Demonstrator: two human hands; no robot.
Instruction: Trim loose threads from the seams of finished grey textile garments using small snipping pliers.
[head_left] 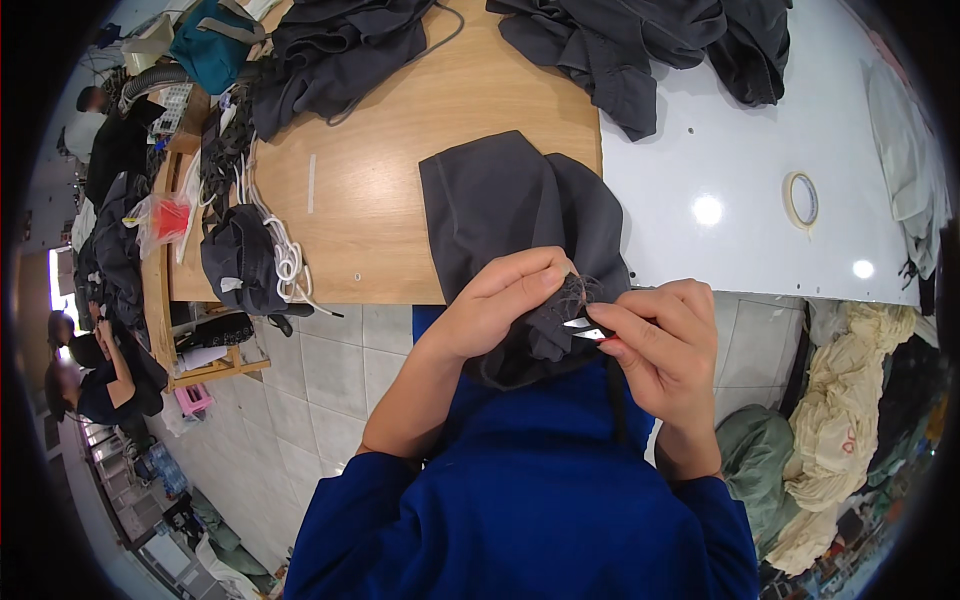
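Note:
A dark grey garment (490, 190) lies over the front edge of the table and hangs down toward my lap. My left hand (515, 295) is closed on a bunched part of it, where a tuft of loose dark threads (577, 292) sticks up. In my right hand (660, 335) is a pair of small thread snips (585, 330) with bright blades and a bit of red at the handle. The blades point left and sit apart, right beside the tuft and the cloth; whether they touch a thread I cannot tell.
More dark garments (340, 50) lie at the far side, others (640, 50) at the far right. A tape roll (801, 199) rests on the white tabletop (700, 160). White cord (287, 255) and a dark bundle (238, 255) are at the wooden table's left edge. Cream cloth (845, 410) is heaped at right. Other people sit at far left.

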